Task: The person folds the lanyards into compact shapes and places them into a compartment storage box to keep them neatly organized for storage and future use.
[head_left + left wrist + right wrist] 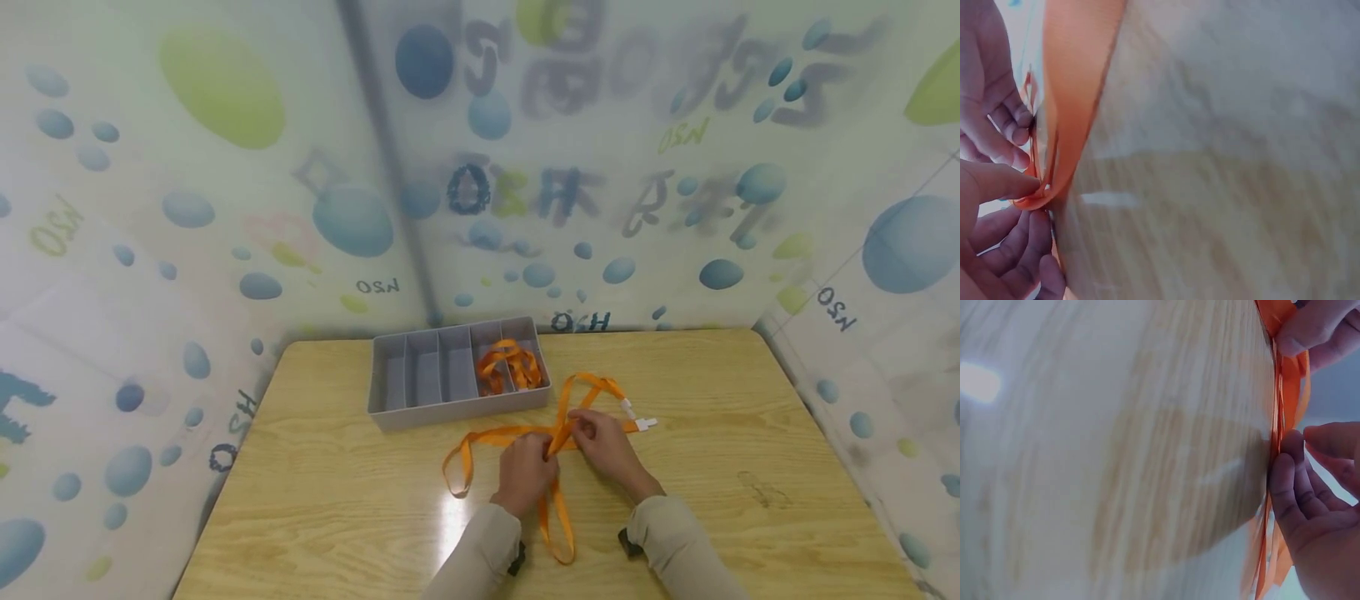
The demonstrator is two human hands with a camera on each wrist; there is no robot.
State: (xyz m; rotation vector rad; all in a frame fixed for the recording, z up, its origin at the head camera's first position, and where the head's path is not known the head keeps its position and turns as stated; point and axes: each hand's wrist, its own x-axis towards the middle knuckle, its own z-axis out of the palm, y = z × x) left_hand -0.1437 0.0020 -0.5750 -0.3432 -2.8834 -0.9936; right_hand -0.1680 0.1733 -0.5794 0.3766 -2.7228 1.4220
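Observation:
An orange lanyard (564,429) lies in loops on the table in front of the tray, with white plastic clips (647,424) at its right end. My left hand (527,473) pinches a folded part of the strap between thumb and fingers; the left wrist view shows this fold (1038,201) close up. Just to the right, my right hand (609,450) has its fingertips together at the strap. In the right wrist view, the right fingers (1283,472) are curled against the orange band, whose gripped part is partly hidden. One loop hangs toward me below the left hand.
Behind the hands stands a grey divided tray (423,414) with several compartments. More orange lanyards (517,362) lie bundled in its right-hand compartments. The wooden table (322,500) meets patterned walls (525,275) at the back and sides.

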